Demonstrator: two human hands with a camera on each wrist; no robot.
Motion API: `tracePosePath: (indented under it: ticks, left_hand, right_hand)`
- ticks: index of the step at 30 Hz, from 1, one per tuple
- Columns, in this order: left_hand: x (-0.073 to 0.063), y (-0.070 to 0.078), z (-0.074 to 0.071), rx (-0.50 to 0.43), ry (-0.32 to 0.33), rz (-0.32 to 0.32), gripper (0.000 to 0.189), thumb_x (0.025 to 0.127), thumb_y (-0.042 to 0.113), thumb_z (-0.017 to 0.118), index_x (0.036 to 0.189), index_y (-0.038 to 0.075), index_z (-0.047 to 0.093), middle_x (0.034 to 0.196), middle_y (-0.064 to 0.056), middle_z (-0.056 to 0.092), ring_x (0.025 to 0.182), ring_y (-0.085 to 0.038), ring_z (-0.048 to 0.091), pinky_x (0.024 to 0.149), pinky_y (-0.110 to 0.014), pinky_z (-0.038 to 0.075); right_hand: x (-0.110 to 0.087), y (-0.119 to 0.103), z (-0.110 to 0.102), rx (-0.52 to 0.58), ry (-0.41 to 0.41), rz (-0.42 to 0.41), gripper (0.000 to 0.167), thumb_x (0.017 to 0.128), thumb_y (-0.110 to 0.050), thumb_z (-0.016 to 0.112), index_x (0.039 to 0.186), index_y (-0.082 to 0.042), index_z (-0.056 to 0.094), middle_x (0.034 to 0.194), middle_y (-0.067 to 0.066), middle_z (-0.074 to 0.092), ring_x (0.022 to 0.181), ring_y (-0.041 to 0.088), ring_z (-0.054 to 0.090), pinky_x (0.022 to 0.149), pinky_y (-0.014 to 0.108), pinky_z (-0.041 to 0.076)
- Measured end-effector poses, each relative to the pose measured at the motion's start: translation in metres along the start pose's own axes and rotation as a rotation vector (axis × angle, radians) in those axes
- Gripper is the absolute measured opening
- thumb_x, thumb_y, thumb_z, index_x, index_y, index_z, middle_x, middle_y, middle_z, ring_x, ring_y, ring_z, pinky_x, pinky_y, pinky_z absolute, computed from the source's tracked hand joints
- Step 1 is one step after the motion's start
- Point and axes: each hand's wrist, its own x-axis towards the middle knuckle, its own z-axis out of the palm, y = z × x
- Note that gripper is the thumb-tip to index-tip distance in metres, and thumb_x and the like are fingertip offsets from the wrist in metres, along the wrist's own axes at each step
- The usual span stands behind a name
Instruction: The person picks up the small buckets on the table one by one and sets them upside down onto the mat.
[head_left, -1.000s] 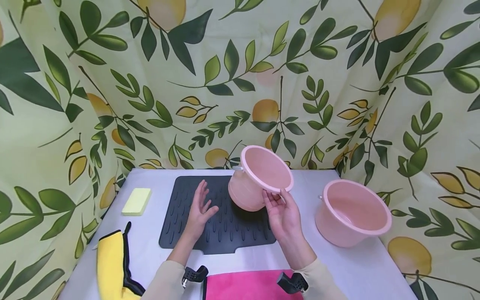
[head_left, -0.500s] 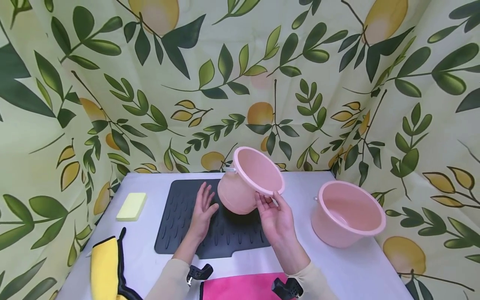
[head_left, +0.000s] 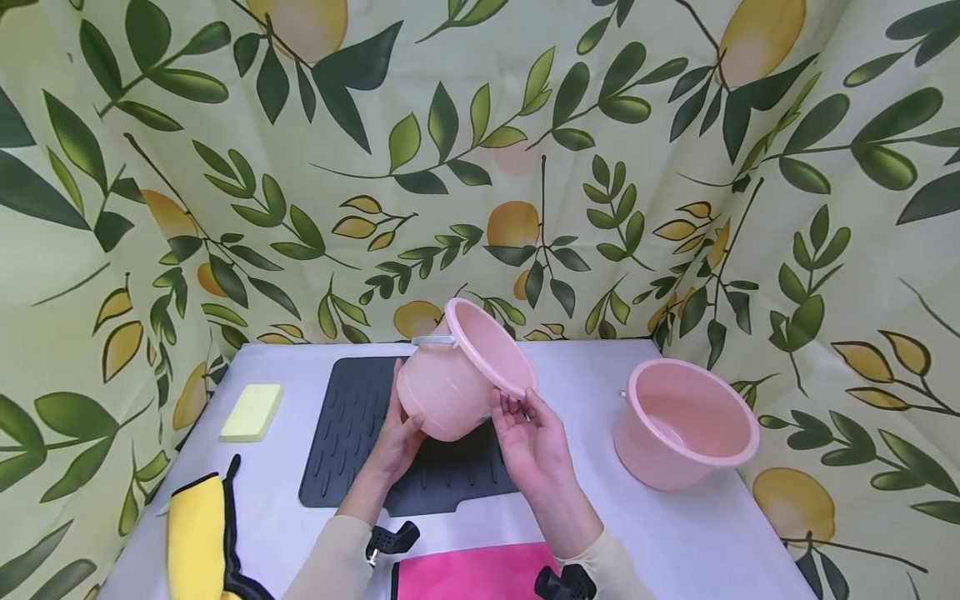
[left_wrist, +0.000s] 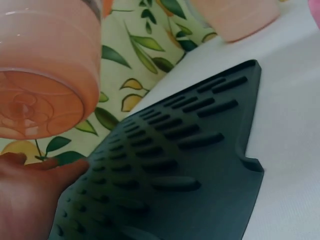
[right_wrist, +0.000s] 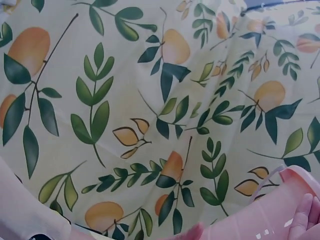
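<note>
A pink bucket [head_left: 442,387] is tilted above a dark ridged mat [head_left: 352,417], its opening toward the upper right. At its lower rim, the thumb and fingers of my right hand [head_left: 536,450] pinch the edge. My left hand [head_left: 393,437] is at the lower left of the bucket, thumb overlapping the wall and fingers spread along its side. The left wrist view shows the bucket's round base [left_wrist: 40,105] just above that hand's fingers [left_wrist: 70,172]. A thin handle [head_left: 433,340] lies along the bucket's far left side.
Another pink bucket [head_left: 660,467] stands upright at the right. A pale yellow sponge [head_left: 252,412] lies at the left. Nearer are a yellow cloth with black trim [head_left: 197,533] and a pink cloth [head_left: 472,575] at the front edge. Patterned curtains [head_left: 480,167] surround the table.
The held bucket has moved left toward my left hand, and its handle shows more. My left hand has come from standing apart to the bucket's base. My right hand keeps the rim.
</note>
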Motion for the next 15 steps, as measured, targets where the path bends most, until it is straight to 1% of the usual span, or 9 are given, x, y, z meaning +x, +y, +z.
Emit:
tracePosePath:
  ticks: [3,6,10,11,13,15]
  left_hand:
    - [-0.003,0.002,-0.001,-0.052,-0.043,-0.004,0.11,0.101,0.028,0.076,0.174,0.037,-0.006,0.167,-0.003,0.026,0.143,-0.022,0.045,0.113,-0.038,0.049]
    - [-0.005,0.005,-0.002,-0.109,-0.073,0.011,0.104,0.102,0.028,0.075,0.173,0.041,0.0,0.162,-0.001,0.034,0.139,-0.021,0.049,0.112,-0.039,0.05]
    - [-0.004,0.01,-0.003,-0.174,-0.101,0.031,0.097,0.103,0.028,0.073,0.172,0.046,0.008,0.161,0.002,0.039,0.139,-0.021,0.049,0.113,-0.04,0.049]
    - [-0.004,0.012,-0.003,-0.184,-0.106,0.033,0.098,0.103,0.028,0.073,0.172,0.045,0.006,0.162,0.003,0.039,0.14,-0.022,0.048,0.113,-0.041,0.049]
    - [-0.004,0.015,-0.004,-0.194,-0.104,0.036,0.1,0.102,0.028,0.073,0.173,0.045,0.005,0.163,0.003,0.038,0.141,-0.023,0.046,0.113,-0.042,0.049]
    - [-0.004,0.017,-0.006,-0.197,-0.099,0.042,0.102,0.102,0.028,0.074,0.174,0.044,0.003,0.165,0.002,0.037,0.143,-0.024,0.045,0.113,-0.043,0.049]
  right_hand:
    - [0.0,0.003,-0.001,0.031,-0.001,0.002,0.03,0.116,-0.019,0.052,0.139,-0.006,0.039,0.124,0.012,0.048,0.113,0.021,0.058,0.112,0.035,0.049]
    - [-0.001,0.005,-0.001,0.054,-0.004,0.012,0.025,0.116,-0.018,0.051,0.134,-0.004,0.041,0.121,0.012,0.05,0.11,0.021,0.06,0.112,0.034,0.049]
    - [0.0,0.007,0.001,0.067,0.004,0.026,0.021,0.116,-0.018,0.052,0.129,-0.004,0.042,0.119,0.012,0.051,0.108,0.021,0.061,0.111,0.034,0.05]
    - [0.0,0.007,0.001,0.069,0.008,0.028,0.021,0.116,-0.018,0.052,0.128,-0.004,0.042,0.119,0.012,0.05,0.108,0.021,0.061,0.111,0.035,0.05]
    - [0.0,0.007,0.002,0.069,0.012,0.031,0.024,0.116,-0.019,0.052,0.131,-0.004,0.042,0.12,0.012,0.05,0.109,0.021,0.061,0.111,0.034,0.05]
    - [0.0,0.008,0.003,0.067,0.009,0.032,0.028,0.116,-0.019,0.053,0.137,-0.004,0.041,0.123,0.012,0.05,0.112,0.021,0.061,0.111,0.034,0.05]
